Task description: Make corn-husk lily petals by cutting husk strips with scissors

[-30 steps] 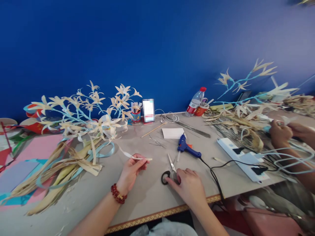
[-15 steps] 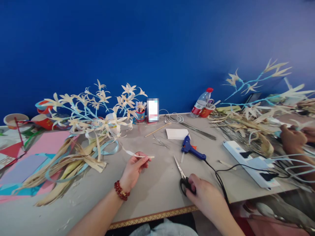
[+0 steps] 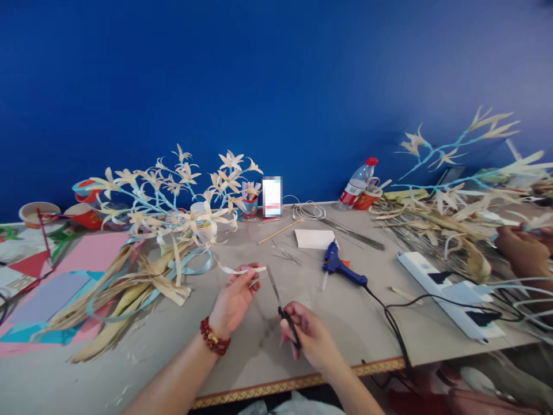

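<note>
My left hand (image 3: 239,294), with a red bead bracelet at the wrist, pinches a narrow pale strip (image 3: 228,270) that looks like dried husk. The strip's short end sticks out past my fingertips to the right, and its long tail curls off to the left. My right hand (image 3: 309,329) is closed around the black handles of a pair of scissors (image 3: 273,286). The blades point up and away, their tips close beside the strip's short end. Whether the blades touch the strip I cannot tell.
A blue glue gun (image 3: 341,266) lies right of the scissors, near a white power strip (image 3: 444,297) with cables. Husk flowers on blue stems (image 3: 173,190) stand at the left, above loose husks (image 3: 125,294). A bottle (image 3: 358,184) leans at the back. A co-worker's hand (image 3: 521,251) is at far right.
My right hand has brought the scissors up and left, from the table beside the glue gun to the strip's end. My left hand keeps its pinch on the strip. The view has shifted slightly.
</note>
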Demonstrator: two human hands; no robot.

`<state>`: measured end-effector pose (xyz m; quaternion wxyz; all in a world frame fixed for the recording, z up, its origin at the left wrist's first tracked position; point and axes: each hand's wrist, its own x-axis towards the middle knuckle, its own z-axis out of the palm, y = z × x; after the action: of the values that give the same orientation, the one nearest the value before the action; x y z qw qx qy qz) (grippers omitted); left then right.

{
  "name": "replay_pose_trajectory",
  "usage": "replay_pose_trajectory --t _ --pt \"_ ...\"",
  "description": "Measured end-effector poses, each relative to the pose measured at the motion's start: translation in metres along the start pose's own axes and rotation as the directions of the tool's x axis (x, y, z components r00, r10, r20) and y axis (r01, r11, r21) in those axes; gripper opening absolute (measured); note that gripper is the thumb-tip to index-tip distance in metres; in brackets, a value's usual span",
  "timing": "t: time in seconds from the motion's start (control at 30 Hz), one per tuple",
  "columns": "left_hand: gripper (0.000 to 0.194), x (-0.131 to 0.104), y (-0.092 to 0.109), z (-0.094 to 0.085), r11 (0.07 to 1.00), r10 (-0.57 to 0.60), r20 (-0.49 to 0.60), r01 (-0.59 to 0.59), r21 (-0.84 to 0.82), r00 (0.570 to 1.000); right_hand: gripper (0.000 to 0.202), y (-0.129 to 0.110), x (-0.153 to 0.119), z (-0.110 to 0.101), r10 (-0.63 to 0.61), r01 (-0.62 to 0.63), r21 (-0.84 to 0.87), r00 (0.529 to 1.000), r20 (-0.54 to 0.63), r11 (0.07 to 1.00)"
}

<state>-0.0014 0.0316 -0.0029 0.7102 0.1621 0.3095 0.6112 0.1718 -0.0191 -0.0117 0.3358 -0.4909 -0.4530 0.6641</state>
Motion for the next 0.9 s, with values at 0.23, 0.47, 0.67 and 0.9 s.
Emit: replay_pose_trajectory --t 0.23,0.47,0.67,0.9 --pt "0.011 0.0 -0.001 0.001 1.0 0.004 -0.019 -0.004 -0.022 1.0 0.043 0.002 0.016 0.026 -0.041 0.042 -0.021 0.999 0.014 0.999" --pt "0.009 -0.001 -0.001 0.002 1.0 0.011 0.002 -0.011 -0.016 1.0 0.047 -0.007 0.015 0.028 -0.062 0.063 -0.024 0.998 0.013 0.998" --pt "0.008 -0.001 -0.003 0.0 1.0 0.005 0.023 -0.005 -0.017 1.0 0.044 -0.002 0.018 0.027 -0.099 0.099 -0.048 0.995 0.006 0.994" --pt "0.008 -0.001 -0.001 -0.001 0.993 -0.008 0.039 0.003 0.115 0.999 0.039 0.004 0.022 0.015 -0.206 0.203 -0.044 0.977 -0.062 0.978"
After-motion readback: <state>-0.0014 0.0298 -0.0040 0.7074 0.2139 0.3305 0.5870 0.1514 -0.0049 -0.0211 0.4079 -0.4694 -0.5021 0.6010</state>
